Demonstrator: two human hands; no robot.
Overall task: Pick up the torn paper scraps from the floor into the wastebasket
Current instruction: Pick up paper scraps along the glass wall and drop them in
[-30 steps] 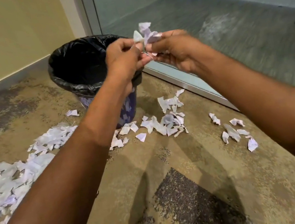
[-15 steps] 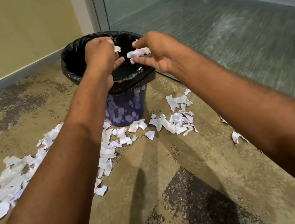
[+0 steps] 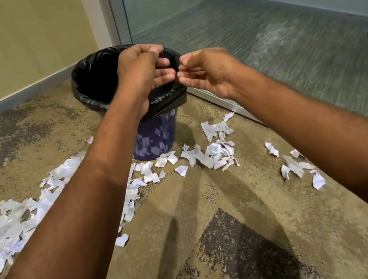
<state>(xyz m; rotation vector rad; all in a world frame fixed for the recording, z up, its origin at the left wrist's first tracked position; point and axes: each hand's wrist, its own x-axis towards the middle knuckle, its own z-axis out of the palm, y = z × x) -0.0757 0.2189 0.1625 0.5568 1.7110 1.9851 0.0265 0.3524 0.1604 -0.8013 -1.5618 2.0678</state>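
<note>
wastebasket [image 3: 156, 141]: 1; hands: 2, left hand [image 3: 140, 73], right hand [image 3: 208, 72]; paper scraps [image 3: 215, 156]: dozens, uncountable

Both bare forearms are reaching forward; the left hand [image 3: 142, 73] and right hand [image 3: 209, 71] are hovering together, empty, loosely curled fingertips almost touching.

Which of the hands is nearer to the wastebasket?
Left. The left hand hovers over the opening of the wastebasket; the right hand is just outside its rim, to the right.

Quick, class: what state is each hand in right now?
Left hand: open, fingers relaxed, holding nothing.
Right hand: open, fingers loosely curled, slightly blurred, nothing visible in it.
</note>
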